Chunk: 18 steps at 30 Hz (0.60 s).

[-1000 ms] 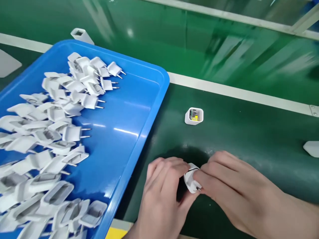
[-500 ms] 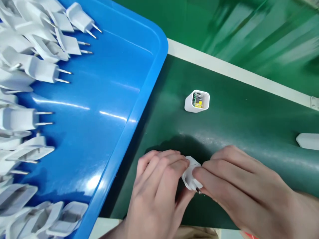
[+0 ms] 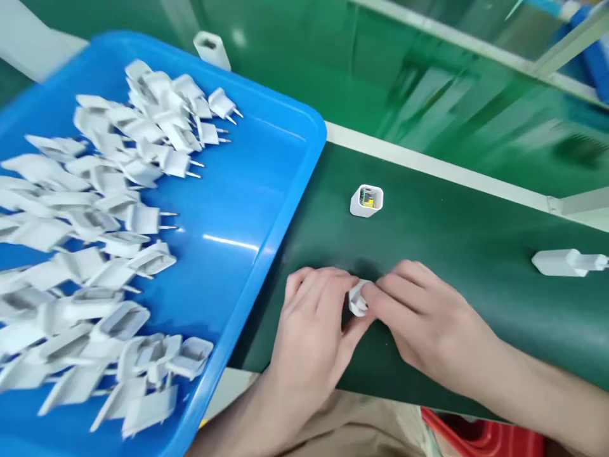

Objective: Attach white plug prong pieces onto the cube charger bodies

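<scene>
Between my two hands is a white plug charger (image 3: 356, 298), mostly covered by fingers. My left hand (image 3: 316, 317) closes on its left side, and my right hand (image 3: 413, 311) pinches it from the right with thumb and fingers. Beyond them, an open-topped white charger housing (image 3: 365, 202) stands on the green mat, with a circuit board and a yellow part showing inside. Another white charger (image 3: 561, 263) lies at the far right of the mat, a narrower white piece extending from its right end.
On the left, a blue tray (image 3: 280, 238) holds a heap of white two-pin plug covers (image 3: 143, 219). Behind the tray is a white housing (image 3: 212, 51). A pale rail (image 3: 442, 168) runs along the mat's back edge. Something red (image 3: 490, 435) sits below the front edge.
The view has pulled back, showing more of the tray and bench. Both hands still hold the plug charger, whose pins are now harder to see.
</scene>
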Tool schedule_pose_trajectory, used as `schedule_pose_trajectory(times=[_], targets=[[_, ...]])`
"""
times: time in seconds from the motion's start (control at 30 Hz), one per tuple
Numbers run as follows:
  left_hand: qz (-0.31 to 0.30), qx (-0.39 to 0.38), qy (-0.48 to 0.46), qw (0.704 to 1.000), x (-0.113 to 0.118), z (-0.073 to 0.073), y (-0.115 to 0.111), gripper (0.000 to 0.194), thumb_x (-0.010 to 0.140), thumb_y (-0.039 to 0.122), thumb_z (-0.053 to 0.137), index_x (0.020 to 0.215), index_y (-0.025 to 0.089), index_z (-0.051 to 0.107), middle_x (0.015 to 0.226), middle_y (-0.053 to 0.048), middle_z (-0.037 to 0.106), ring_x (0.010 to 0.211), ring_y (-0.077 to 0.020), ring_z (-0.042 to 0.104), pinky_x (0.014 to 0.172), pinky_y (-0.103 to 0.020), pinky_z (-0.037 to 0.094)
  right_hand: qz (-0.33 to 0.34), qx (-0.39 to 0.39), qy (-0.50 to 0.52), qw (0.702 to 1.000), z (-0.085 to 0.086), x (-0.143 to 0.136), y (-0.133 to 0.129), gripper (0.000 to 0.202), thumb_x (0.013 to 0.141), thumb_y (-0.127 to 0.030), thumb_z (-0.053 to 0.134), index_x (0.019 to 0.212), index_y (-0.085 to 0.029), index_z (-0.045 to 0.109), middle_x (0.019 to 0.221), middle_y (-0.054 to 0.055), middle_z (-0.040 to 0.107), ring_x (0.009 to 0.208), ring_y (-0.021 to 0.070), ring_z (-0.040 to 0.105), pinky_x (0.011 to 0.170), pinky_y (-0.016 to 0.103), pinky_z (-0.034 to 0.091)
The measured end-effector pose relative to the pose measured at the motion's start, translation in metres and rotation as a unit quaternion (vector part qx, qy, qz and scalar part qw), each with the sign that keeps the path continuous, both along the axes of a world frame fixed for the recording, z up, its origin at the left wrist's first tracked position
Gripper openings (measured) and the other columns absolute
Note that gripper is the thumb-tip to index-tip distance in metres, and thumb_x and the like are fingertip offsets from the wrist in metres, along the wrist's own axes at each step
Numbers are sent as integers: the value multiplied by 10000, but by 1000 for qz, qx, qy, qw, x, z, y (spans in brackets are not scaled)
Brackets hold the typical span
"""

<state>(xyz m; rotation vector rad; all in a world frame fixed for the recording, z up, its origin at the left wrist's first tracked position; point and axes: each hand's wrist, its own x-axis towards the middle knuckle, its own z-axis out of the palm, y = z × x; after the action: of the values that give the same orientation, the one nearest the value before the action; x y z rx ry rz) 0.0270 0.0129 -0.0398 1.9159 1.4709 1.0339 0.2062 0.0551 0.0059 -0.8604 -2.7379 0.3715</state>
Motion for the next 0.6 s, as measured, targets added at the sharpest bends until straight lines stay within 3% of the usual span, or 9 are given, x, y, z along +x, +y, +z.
schedule_pose_trajectory(times=[0.17, 0.3, 0.43, 0.6], targets=[[7, 6, 47, 999, 1, -4, -4, 288, 906, 268, 778, 1080, 205, 559, 1035, -8, 685, 974, -224, 636, 924, -400, 436, -20, 46, 31, 998, -7, 5, -1, 197, 1048, -94, 443, 1000, -141, 628, 858, 62, 623, 748, 200, 481, 706, 343, 426], [8, 12, 46, 999, -6, -2, -17, 649, 834, 330, 855, 1335, 191, 467, 1253, -92, 644, 1177, -283, 608, 993, -440, 485, -117, 51, 24, 992, -17, 51, -1, 231, 1101, -336, 449, 1061, -188, 623, 908, 62, 657, 799, 210, 592, 706, 327, 473], [5, 1, 38, 999, -18, -3, -28, 551, 906, 260, 771, 1355, 189, 460, 1281, -102, 639, 1224, -281, 605, 1014, -456, 518, -236, 49, -30, 970, -21, 115, 1, 431, 1083, -537, 380, 1035, -207, 653, 924, 90, 684, 745, 229, 641, 653, 354, 502], [-20, 31, 40, 999, -25, -11, -30, 449, 951, 240, 702, 1344, 192, 491, 1301, -103, 632, 1236, -286, 599, 1030, -492, 531, -300, 38, -102, 948, -9, 181, 10, 546, 1023, -657, 341, 973, -222, 668, 977, 127, 712, 849, 311, 674, 698, 435, 525]])
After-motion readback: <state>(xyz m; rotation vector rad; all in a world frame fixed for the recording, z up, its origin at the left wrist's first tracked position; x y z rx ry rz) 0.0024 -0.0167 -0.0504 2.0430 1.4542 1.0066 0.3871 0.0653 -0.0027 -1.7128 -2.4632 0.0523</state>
